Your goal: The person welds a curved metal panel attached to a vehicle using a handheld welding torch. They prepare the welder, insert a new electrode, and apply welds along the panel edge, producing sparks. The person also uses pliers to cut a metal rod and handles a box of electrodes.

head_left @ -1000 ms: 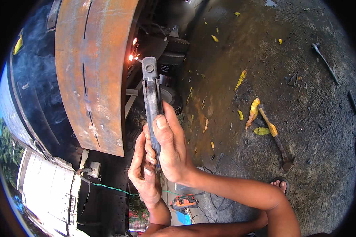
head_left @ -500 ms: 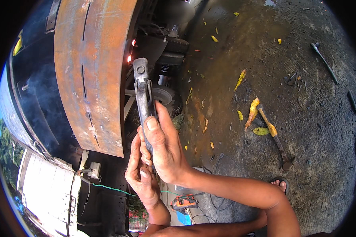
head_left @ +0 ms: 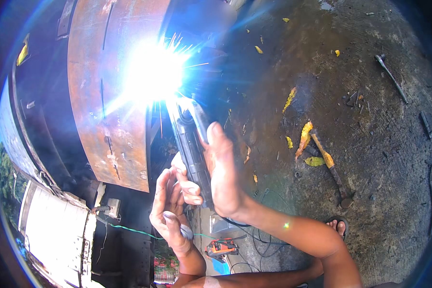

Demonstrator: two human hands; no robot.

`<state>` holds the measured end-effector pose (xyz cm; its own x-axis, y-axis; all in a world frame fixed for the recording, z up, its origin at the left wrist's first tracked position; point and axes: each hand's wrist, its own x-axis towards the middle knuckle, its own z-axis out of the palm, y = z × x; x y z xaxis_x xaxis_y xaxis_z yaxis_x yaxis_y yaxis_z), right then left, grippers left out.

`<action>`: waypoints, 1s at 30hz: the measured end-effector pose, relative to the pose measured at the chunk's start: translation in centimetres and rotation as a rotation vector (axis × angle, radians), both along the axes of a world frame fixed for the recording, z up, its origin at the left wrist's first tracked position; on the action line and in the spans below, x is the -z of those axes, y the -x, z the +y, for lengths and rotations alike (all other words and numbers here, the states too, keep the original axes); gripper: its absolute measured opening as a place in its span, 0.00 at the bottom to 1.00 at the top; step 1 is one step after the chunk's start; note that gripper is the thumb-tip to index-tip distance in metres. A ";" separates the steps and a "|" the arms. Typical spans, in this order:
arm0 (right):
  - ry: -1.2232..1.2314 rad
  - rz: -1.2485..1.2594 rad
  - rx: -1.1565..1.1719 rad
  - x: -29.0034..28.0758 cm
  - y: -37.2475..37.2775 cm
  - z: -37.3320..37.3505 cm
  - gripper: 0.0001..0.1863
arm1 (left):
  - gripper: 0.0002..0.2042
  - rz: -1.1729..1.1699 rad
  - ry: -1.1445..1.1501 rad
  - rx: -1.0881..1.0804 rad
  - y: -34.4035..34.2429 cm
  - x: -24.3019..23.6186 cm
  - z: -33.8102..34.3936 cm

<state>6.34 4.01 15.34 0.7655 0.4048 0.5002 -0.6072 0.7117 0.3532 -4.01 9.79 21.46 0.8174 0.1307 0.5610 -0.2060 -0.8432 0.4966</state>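
Note:
My right hand (head_left: 224, 180) is wrapped round the black handle of a welding electrode holder (head_left: 193, 153), fingertips curling over its left side and thumb along the lever. The holder points up at the edge of a rusty curved steel plate (head_left: 113, 139). A blinding white-blue arc (head_left: 156, 72) burns there, throwing sparks and hiding the holder's tip, any rod in it and part of the plate. Just left of the handle, my left hand (head_left: 170, 218) is held with loosely bent fingers and thumb apart; nothing shows in it. Whether it touches the right hand is unclear.
A hammer (head_left: 338, 185) with a yellowed handle and a ratchet wrench (head_left: 392, 79) lie on wet concrete among yellow leaves. Below my hands stand an orange machine (head_left: 222, 247) and dark cables (head_left: 261, 235). A green wire (head_left: 134, 230) runs left past a white metal panel (head_left: 55, 225).
A bright arc has flared up at the plate's edge, where only small glowing spots showed before. The holder has tilted and turned in my right hand, whose thumb has lifted toward the right.

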 end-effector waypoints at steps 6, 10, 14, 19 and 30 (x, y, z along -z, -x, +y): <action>0.236 0.168 0.352 0.3 0.2 -1.2 0.34 | 0.44 0.079 -0.080 -0.022 -0.9 0.3 -1.6; 0.334 0.248 0.282 3.9 -0.1 -0.1 0.33 | 0.43 0.139 -0.035 -0.015 -1.4 1.5 -0.7; 0.664 0.253 0.277 10.0 -1.2 -4.4 0.27 | 0.43 0.182 0.009 0.041 -2.7 2.8 -2.4; 0.931 0.784 0.453 17.9 -6.5 -11.1 0.22 | 0.41 0.292 0.263 0.218 -5.5 5.5 -4.0; 1.209 0.982 0.238 19.8 4.3 -19.0 0.26 | 0.37 0.071 0.528 0.352 -2.5 4.1 -8.5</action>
